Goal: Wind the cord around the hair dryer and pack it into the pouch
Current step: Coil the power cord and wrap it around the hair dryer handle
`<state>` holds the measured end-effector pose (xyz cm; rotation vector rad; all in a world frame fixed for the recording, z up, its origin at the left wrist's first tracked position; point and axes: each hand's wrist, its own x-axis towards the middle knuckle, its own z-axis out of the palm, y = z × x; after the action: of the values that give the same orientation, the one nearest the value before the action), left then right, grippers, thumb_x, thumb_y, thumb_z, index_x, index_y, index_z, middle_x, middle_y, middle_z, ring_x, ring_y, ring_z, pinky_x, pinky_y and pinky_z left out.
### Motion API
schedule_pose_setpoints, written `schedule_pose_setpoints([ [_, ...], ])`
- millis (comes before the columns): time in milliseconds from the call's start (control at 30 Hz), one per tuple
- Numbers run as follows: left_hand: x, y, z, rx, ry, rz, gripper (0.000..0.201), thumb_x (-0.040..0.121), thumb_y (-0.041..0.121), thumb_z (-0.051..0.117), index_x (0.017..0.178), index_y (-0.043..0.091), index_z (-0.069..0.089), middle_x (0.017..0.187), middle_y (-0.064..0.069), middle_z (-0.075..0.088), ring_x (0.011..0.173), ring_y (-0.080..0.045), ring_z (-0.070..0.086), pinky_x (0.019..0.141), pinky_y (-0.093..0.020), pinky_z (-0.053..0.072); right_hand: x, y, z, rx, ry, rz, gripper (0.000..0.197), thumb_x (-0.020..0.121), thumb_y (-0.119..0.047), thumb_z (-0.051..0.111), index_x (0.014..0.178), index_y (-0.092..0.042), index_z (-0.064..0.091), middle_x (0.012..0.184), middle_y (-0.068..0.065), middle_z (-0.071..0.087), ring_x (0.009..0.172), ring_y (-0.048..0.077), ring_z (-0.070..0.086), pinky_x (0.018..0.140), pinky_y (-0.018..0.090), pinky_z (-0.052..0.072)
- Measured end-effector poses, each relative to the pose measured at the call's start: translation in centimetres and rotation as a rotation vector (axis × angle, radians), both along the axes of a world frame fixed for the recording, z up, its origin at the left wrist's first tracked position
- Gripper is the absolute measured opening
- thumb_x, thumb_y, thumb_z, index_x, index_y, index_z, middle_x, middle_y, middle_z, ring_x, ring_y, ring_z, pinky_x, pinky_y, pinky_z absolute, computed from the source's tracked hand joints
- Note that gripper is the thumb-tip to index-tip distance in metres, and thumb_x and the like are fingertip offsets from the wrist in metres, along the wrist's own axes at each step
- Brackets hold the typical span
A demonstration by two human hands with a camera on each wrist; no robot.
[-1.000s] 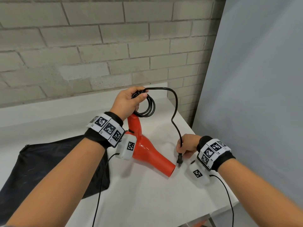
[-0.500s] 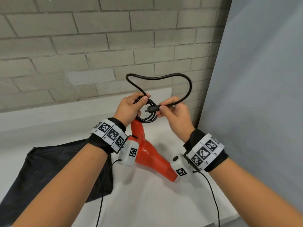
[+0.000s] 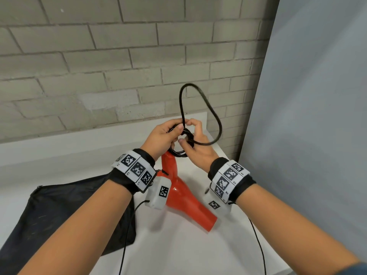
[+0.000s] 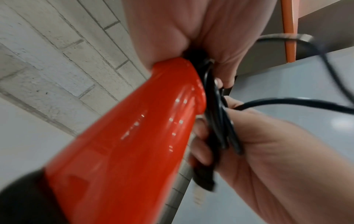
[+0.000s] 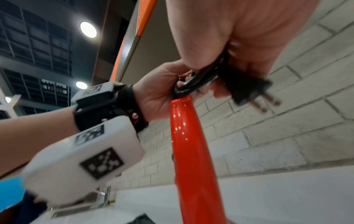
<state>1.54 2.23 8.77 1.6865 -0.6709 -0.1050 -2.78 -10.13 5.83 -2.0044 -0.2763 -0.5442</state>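
Fingers of my left hand (image 3: pixel 160 135) clamp the coiled cord (image 3: pixel 200 114) atop the hair dryer (image 3: pixel 184 197) at frame centre while my right hand (image 3: pixel 195 143) pinches the plug (image 5: pixel 247 89), so I judge winding nearly finished; next, tuck that last loop.

Both hands (image 4: pixel 268 151) hold black cord (image 4: pixel 216 113) beside red dryer (image 4: pixel 134 144).

A wall of pale gray bricks (image 3: pixel 103 62) stands behind a white table (image 3: pixel 178 253). A smooth gray panel (image 3: pixel 317 116) stands on the right side. High up, the ceiling (image 5: pixel 38 37) is dark, with round lights (image 5: pixel 88 29) shining. An orange beam (image 5: pixel 134 37) runs up near them.
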Motion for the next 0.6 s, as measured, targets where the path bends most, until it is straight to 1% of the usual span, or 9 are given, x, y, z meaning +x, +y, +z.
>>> schedule_pose_setpoints([
  [100,0.4,0.1,0.0,-0.049,0.028,0.011,0.023,0.094,0.016,0.044,0.110,0.021,0.059,0.067,0.004,0.042,0.045,-0.002,0.039,0.045,-0.013,0.039,-0.5,-1.9,-1.6,-0.138,0.087,0.055,0.029,0.093,-0.021,0.045,0.120,-0.014,0.039,0.066,-0.009,0.047,0.058,0.001,0.045,0.057,0.012,0.039],
  [167,0.5,0.0,0.0,-0.087,0.062,0.030,0.022,0.094,0.015,0.044,0.107,0.017,0.060,0.061,0.009,0.043,0.042,-0.002,0.036,0.041,-0.013,0.035,-0.1,-3.8,-3.5,-0.193,0.217,0.014,0.019,0.096,-0.024,0.039,0.106,-0.011,0.050,0.069,-0.001,0.050,0.063,0.012,0.047,0.063,0.024,0.041],
  [267,0.9,0.2,0.0,-0.113,0.097,0.032,0.026,0.095,0.012,0.041,0.088,0.024,0.063,0.052,0.014,0.044,0.042,-0.002,0.033,0.039,-0.013,0.031,0.6,-7.1,-6.4,-0.579,0.713,-0.097,0.029,0.096,-0.017,0.039,0.110,0.000,0.057,0.093,0.015,0.062,0.089,0.028,0.057,0.083,0.034,0.046],
  [300,1.0,0.2,0.0,-0.108,0.098,0.034,0.029,0.095,0.011,0.040,0.085,0.025,0.064,0.049,0.014,0.044,0.041,-0.003,0.034,0.039,-0.013,0.031,0.7,-8.0,-7.2,-0.689,0.854,-0.114,0.031,0.095,-0.015,0.040,0.117,0.001,0.056,0.092,0.012,0.062,0.091,0.027,0.058,0.078,0.030,0.048],
  [367,1.1,0.3,0.1,-0.102,0.092,0.019,0.028,0.095,0.011,0.038,0.087,0.022,0.062,0.041,0.013,0.041,0.038,-0.002,0.034,0.039,-0.012,0.032,0.7,-9.1,-8.1,-0.726,0.996,-0.145,0.034,0.092,-0.013,0.044,0.122,-0.002,0.055,0.078,-0.001,0.056,0.075,0.016,0.056,0.061,0.017,0.045],
  [400,1.0,0.4,0.2,-0.101,0.090,0.007,0.027,0.095,0.011,0.037,0.088,0.020,0.061,0.039,0.013,0.041,0.037,-0.002,0.033,0.039,-0.012,0.032,0.9,-9.3,-8.3,-0.733,0.982,-0.153,0.034,0.092,-0.013,0.044,0.123,-0.004,0.054,0.085,0.000,0.059,0.079,0.016,0.057,0.063,0.016,0.046],
  [467,1.1,0.4,0.3,-0.100,0.085,-0.004,0.023,0.095,0.010,0.039,0.090,0.018,0.061,0.041,0.013,0.046,0.038,-0.002,0.034,0.039,-0.012,0.032,1.5,-9.2,-8.4,-0.722,0.869,-0.184,0.035,0.091,-0.017,0.048,0.125,-0.009,0.051,0.116,0.009,0.060,0.102,0.022,0.057,0.085,0.022,0.044],
  [533,1.2,0.2,0.1,-0.104,0.081,-0.013,0.022,0.093,0.010,0.042,0.090,0.018,0.062,0.044,0.014,0.048,0.042,-0.002,0.034,0.040,-0.013,0.031,1.8,-8.1,-7.3,-0.523,0.732,-0.121,0.042,0.088,-0.021,0.055,0.129,-0.018,0.045,0.125,0.010,0.055,0.103,0.020,0.053,0.089,0.024,0.040],
  [600,1.3,0.2,0.0,-0.107,0.082,-0.023,0.021,0.092,0.011,0.045,0.088,0.019,0.064,0.046,0.014,0.047,0.044,-0.003,0.032,0.041,-0.016,0.030,1.9,-6.5,-5.0,-0.338,0.588,0.080,0.049,0.087,-0.012,0.055,0.132,-0.023,0.041,0.130,0.006,0.052,0.112,0.017,0.049,0.091,0.021,0.037],
])
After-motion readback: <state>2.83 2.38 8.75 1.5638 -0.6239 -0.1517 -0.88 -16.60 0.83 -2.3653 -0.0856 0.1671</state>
